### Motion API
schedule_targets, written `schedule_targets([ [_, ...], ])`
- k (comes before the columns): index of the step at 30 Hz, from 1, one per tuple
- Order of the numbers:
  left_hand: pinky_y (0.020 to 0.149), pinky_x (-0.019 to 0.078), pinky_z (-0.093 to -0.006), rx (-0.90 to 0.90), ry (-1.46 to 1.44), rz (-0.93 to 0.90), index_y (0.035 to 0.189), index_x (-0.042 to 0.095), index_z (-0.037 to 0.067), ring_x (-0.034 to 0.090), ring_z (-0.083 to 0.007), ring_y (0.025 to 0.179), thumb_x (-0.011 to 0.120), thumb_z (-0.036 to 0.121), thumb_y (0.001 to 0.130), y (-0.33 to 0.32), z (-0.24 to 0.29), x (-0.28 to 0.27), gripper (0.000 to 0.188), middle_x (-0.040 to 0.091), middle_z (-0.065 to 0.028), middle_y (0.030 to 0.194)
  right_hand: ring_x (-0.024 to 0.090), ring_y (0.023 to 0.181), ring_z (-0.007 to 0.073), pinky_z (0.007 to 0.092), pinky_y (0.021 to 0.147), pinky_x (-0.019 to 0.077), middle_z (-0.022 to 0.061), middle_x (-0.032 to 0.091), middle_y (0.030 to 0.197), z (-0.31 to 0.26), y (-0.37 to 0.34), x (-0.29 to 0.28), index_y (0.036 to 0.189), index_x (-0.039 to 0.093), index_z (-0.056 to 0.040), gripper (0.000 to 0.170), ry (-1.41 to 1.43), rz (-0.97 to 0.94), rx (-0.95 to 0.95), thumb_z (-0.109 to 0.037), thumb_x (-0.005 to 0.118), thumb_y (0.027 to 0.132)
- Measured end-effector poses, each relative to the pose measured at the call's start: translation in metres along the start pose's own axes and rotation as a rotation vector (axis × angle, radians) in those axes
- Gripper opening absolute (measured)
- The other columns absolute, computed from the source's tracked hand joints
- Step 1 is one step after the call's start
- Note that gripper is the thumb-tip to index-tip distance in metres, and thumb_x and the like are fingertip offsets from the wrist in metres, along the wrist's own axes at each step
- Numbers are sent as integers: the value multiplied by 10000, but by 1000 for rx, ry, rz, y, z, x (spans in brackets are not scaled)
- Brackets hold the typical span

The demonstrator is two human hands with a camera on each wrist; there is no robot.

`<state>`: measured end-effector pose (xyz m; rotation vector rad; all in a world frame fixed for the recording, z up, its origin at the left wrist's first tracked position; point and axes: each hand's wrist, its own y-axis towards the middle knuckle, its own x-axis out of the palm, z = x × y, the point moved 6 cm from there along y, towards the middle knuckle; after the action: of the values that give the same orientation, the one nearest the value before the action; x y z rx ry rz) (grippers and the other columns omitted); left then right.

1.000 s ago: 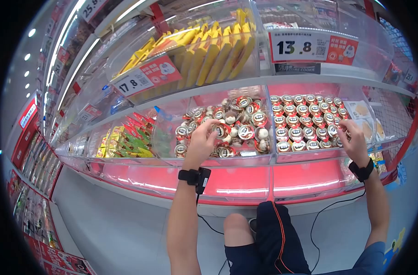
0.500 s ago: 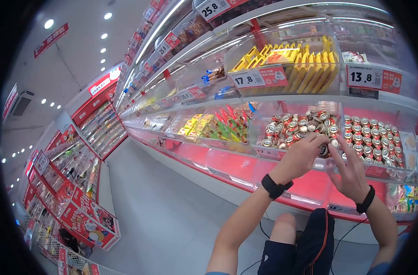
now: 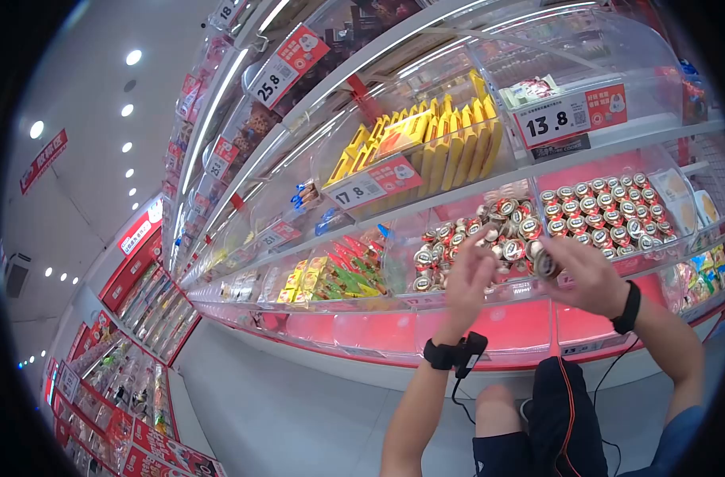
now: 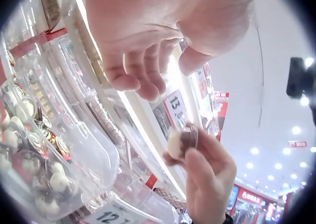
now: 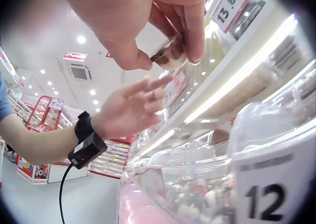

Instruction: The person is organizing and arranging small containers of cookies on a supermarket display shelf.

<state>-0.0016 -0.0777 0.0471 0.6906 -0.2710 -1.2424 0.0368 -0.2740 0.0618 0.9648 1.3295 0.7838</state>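
My right hand (image 3: 589,274) pinches a small round snack cup (image 5: 172,53) between thumb and fingers, in front of the shelf. Brown and cream contents show through its clear side in the right wrist view. My left hand (image 3: 467,278) is beside it, a short gap away, its fingers loosely bent and nothing in them. Behind the left hand is a clear bin of jumbled snack cups (image 3: 435,253) with gold, red and black lids. To the right, beyond the right hand, similar cups (image 3: 609,208) stand in tidy rows.
Yellow packets (image 3: 458,139) fill a clear bin on the shelf above, behind a price tag (image 3: 362,187). Green and red packets (image 3: 350,274) lie to the left. A clear front wall and red ledge (image 3: 505,326) run below the bins. Cables hang from both wrists.
The hands, first apart over the two cup bins, came together at one cup. Now the left hand has drawn away to the left and the cup is in the right. The view has swung left.
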Motion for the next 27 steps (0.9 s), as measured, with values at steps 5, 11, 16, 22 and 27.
schedule_targets([
  [5, 599, 422, -219, -77, 43, 174, 1092, 583, 32, 487, -55, 675, 484, 118, 914, -3, -46, -88, 221, 539, -1, 796, 563, 739, 126, 252, 634, 474, 77, 575, 898, 113, -59, -81, 1117, 511, 15, 428, -28, 87, 496, -6, 656, 715],
  [11, 634, 460, -277, -217, 533, -201, 944, 636, 30, 577, -142, 695, 513, 46, 825, 25, -98, -47, 172, 623, -79, 805, 460, 603, 45, 217, 505, 354, 8, 486, 688, 170, -79, -106, 1092, 543, -15, 340, -192, -58, 703, -66, 632, 768],
  [16, 729, 491, -313, -316, 706, -292, 974, 632, 16, 629, -236, 803, 598, 99, 766, 31, -146, -48, 226, 634, -141, 864, 435, 523, 70, 245, 469, 330, 16, 479, 604, 209, -110, -97, 977, 587, 0, 298, -123, -91, 922, -198, 665, 768],
  [22, 788, 471, -334, -542, 782, -439, 1059, 599, 18, 603, -241, 869, 591, 99, 721, 30, -152, -45, 347, 599, -158, 965, 534, 500, 134, 283, 447, 401, 70, 551, 615, 219, -117, -95, 907, 580, 37, 385, -139, -156, 1034, -304, 665, 749],
  [27, 784, 460, -318, -664, 704, -481, 1110, 572, 49, 589, -216, 869, 573, 84, 699, 27, -143, -38, 413, 609, -136, 948, 579, 527, 165, 297, 479, 451, 122, 576, 638, 216, -118, -92, 905, 562, 66, 391, -217, -206, 1028, -276, 646, 735],
])
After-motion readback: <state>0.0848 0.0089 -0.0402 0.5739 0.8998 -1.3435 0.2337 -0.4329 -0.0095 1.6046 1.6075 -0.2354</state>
